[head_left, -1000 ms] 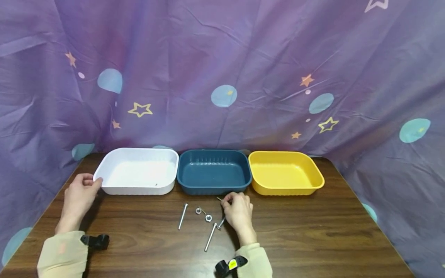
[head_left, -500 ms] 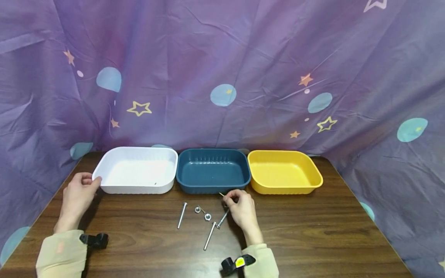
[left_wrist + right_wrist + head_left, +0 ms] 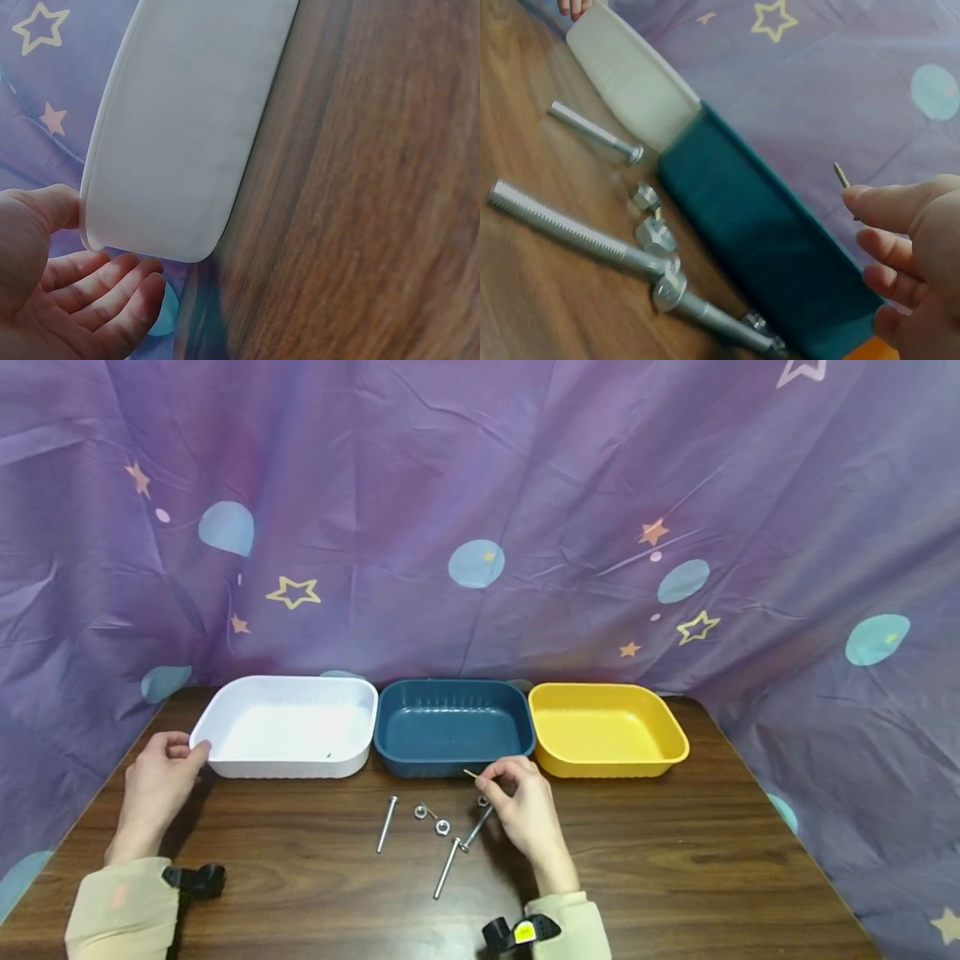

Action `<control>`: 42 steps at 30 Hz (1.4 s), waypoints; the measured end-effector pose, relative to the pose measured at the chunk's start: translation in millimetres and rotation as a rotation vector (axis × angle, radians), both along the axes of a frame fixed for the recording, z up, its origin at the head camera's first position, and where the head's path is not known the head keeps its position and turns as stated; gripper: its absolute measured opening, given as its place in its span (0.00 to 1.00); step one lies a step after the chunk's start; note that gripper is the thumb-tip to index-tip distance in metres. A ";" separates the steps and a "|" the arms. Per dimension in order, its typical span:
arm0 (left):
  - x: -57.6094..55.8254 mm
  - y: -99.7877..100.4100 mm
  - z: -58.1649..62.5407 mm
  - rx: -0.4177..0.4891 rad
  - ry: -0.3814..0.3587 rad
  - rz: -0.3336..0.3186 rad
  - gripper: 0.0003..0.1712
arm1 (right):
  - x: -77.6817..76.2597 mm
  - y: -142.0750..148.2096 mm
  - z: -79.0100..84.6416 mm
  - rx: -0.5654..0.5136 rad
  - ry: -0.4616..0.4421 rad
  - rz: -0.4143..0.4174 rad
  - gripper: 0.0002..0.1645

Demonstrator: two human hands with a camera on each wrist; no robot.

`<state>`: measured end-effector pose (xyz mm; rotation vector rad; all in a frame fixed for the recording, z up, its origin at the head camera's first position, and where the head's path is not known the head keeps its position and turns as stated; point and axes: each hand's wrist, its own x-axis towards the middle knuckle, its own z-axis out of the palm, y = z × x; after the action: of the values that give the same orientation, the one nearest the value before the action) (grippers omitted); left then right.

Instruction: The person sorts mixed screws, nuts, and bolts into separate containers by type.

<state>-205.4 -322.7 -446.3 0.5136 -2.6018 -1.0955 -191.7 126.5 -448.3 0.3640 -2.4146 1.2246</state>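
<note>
My right hand (image 3: 525,810) pinches a small brass-coloured screw (image 3: 841,175) between thumb and forefinger, its threaded tip sticking out. In the head view this hand overlaps the front wall of the dark blue bin (image 3: 454,769). Below it lie three long silver bolts, one a bolt (image 3: 447,868) whose head meets that of another bolt (image 3: 478,828). A third bolt (image 3: 387,825) lies apart on the left. Hex nuts, such as one nut (image 3: 442,827), lie among them. My left hand (image 3: 160,785) holds the near left corner of the white bin (image 3: 176,142), thumb at its rim.
A yellow bin (image 3: 607,770) stands right of the blue one, all three bins side by side at the table's back. Behind them hangs a purple curtain (image 3: 390,527). A small dark piece (image 3: 328,755) lies in the white bin. The wooden table (image 3: 675,860) extends in front.
My right hand has risen from the table with the screw and moved slightly towards the blue bin, uncovering a nut and more of a bolt. The left hand stays at the white bin.
</note>
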 end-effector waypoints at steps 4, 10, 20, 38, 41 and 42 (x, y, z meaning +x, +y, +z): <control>0.8 -0.5 0.6 0.020 -0.006 -0.008 0.30 | 1.5 -4.5 8.1 -0.022 0.049 0.028 0.06; 0.8 0.0 0.4 0.030 -0.008 -0.013 0.30 | 0.4 -13.7 8.9 0.019 0.129 0.048 0.06; -1.0 2.5 0.6 0.021 0.003 -0.020 0.29 | -8.8 -45.8 11.2 0.078 0.234 0.095 0.06; -1.7 2.3 2.0 0.011 0.028 -0.019 0.28 | -48.0 -139.1 26.3 0.296 0.252 0.224 0.05; -0.2 2.0 1.5 0.015 0.027 -0.007 0.27 | -54.2 -154.5 29.9 0.305 0.232 0.217 0.04; 0.3 2.0 1.3 0.017 0.026 -0.002 0.27 | -56.4 -159.4 30.3 0.309 0.226 0.215 0.04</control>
<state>-205.1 -320.7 -444.9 0.4969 -2.5730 -1.1190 -248.1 -32.9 -418.0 0.8256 -2.4089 0.8340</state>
